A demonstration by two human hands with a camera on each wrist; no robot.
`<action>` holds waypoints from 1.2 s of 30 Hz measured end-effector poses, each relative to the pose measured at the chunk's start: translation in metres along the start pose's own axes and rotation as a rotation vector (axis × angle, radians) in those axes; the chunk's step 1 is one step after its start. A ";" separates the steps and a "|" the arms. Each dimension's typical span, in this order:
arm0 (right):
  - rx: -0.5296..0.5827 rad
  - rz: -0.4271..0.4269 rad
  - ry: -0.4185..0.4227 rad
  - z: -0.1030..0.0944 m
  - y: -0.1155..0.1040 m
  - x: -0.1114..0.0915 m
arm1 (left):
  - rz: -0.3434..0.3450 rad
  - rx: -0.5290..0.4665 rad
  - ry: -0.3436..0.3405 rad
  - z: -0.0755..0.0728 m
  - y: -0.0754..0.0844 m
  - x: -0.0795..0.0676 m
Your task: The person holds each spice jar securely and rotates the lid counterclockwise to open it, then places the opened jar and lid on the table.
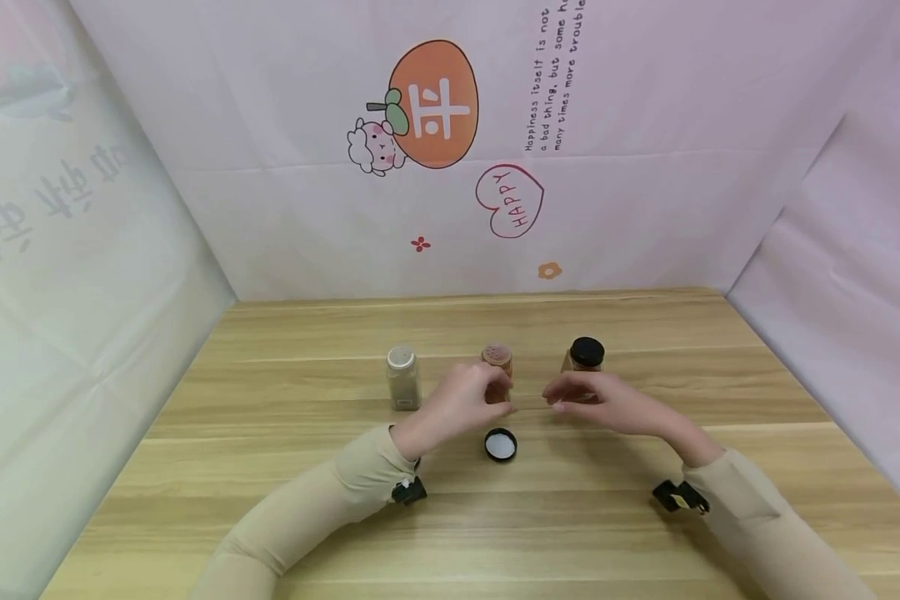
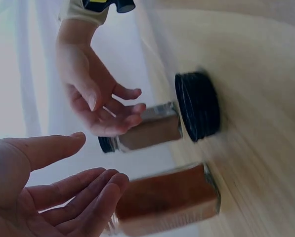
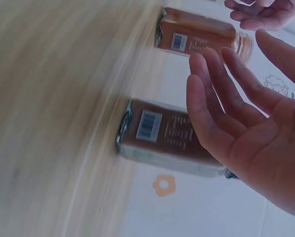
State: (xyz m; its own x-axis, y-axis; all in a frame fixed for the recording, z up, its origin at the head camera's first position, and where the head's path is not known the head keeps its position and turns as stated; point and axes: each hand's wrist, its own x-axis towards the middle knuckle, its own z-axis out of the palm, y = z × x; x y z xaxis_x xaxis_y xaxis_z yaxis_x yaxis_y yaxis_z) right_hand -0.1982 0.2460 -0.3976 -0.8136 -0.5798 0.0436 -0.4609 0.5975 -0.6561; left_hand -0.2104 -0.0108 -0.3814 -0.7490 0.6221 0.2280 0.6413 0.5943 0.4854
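Head view: left hand sits just in front of the uncapped spice jar, fingers relaxed and apart, gripping nothing. Right hand likewise loose, just right of that jar, in front of the black-capped jar. Loose black lid lies on the wooden table nearer the camera than the uncapped jar. Pale-capped jar stands to its left.

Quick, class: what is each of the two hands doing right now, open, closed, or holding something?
Left hand: open, fingers relaxed, beside the uncapped spice jar, holding nothing.
Right hand: open, fingers spread, beside the black-capped jar, holding nothing.
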 end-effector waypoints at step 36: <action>-0.072 0.193 0.188 -0.058 0.021 -0.038 | -0.107 -0.071 0.023 0.045 0.033 0.057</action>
State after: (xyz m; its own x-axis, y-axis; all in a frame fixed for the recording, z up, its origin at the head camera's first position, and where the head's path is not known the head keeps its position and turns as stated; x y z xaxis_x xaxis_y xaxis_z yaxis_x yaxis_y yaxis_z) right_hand -0.1972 0.3127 -0.3698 -0.9372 -0.3425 0.0658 -0.3093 0.7290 -0.6107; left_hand -0.2244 0.0667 -0.3908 -0.8170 0.5441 0.1907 0.5443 0.6187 0.5666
